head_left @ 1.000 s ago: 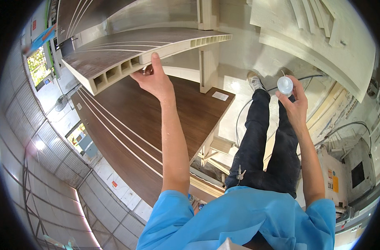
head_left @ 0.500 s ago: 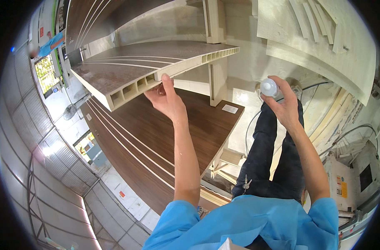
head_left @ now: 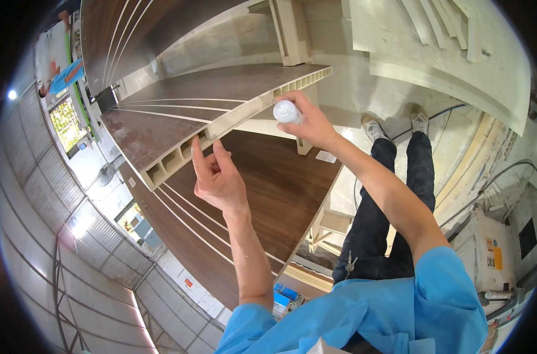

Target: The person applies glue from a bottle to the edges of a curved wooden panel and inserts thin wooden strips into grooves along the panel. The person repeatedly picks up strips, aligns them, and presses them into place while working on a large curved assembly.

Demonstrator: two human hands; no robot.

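Largest first: the lower brown panel (head_left: pixel 274 171) lies flat in front of you, patterned with pale curved lines. Above it is the upper panel (head_left: pixel 221 85), with the same brown face and pale lines, its hollow-core edge turned toward you. A pale post (head_left: pixel 289 35) stands at its far side.

A pale solid strip (head_left: pixel 239 118) occupies the middle of that edge. Its position in the edge appears unchanged over the last second.

Your left hand (head_left: pixel 221 183) has let go of the pinch that it had on the strip's near end. Its index finger and thumb are spread, the index fingertip at the edge just beside that end; no object is visible in it. Whether the fingertip presses or only rests cannot be told.

Your right hand (head_left: pixel 313 124) has swung in from above your legs to the far end of the strip. It grasps the translucent white bottle (head_left: pixel 287 112) between thumb and fingers, close to the edge—contact with the panel cannot be confirmed, nor can the spout be made out.

Effect of the change: both hands are now at one edge, and the bottle appears within working reach of the strip and of the small hollow cells (head_left: pixel 304 79) beyond it—the left hand, by judgement, no longer carries a firm hold.
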